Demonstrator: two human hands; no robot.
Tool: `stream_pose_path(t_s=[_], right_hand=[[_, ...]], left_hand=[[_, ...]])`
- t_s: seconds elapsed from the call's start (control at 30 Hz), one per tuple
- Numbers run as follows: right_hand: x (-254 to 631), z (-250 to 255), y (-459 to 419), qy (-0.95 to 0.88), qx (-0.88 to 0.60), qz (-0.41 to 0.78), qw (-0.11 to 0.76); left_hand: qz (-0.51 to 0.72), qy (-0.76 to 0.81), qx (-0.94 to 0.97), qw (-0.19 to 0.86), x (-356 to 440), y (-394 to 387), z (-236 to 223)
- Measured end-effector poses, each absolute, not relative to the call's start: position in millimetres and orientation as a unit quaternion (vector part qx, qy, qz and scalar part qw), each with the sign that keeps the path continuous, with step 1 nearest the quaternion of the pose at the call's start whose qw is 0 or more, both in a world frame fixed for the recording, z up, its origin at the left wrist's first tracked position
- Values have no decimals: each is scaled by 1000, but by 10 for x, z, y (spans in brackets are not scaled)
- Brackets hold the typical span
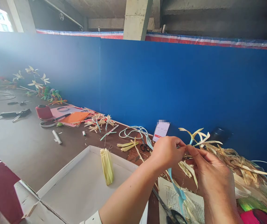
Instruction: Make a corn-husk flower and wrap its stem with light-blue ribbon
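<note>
Close together at the right, my left hand (169, 152) and my right hand (211, 169) meet fingertip to fingertip, both closed in a pinch. Just above the fingertips stands a corn husk flower (203, 139) with pale, pointed petals. Light blue tape (191, 142) shows at its base; the pinched stem itself is hidden by my fingers. Below my hands hangs a loose light blue strip (178, 191). Under it lie a printed page (168, 189) and large scissors (168, 210). Dried corn husks (238, 165) are heaped beyond my right hand.
A white shallow box (75, 183) holds a folded husk (107, 166). A phone showing a timer (161, 130) leans on the blue partition (182, 84). Small scissors (145, 146), cord (133, 132), husk flowers (98, 121) and a red spool (44, 112) lie along the table.
</note>
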State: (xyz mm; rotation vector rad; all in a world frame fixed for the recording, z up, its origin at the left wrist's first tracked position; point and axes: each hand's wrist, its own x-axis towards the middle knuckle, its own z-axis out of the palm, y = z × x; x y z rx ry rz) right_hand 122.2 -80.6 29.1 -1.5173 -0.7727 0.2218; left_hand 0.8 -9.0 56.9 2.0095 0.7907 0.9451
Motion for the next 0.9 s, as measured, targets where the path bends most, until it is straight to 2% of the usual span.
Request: stream_pose_path(t_s=[0.13, 0.27, 0.4, 0.9], right_hand=[[1242, 349, -772, -289, -603, 223, 709], [1188, 427, -788, -261, -540, 310, 738], [1157, 450, -806, -247, -532, 319, 745], [1122, 498, -869, -320, -545, 321, 705]], left_hand=[[363, 279, 782, 423, 11, -81, 558], [341, 231, 748, 521, -25, -30, 539], [319, 197, 723, 580, -88, 23, 548], [263, 134, 700, 651, -112, 189, 449]])
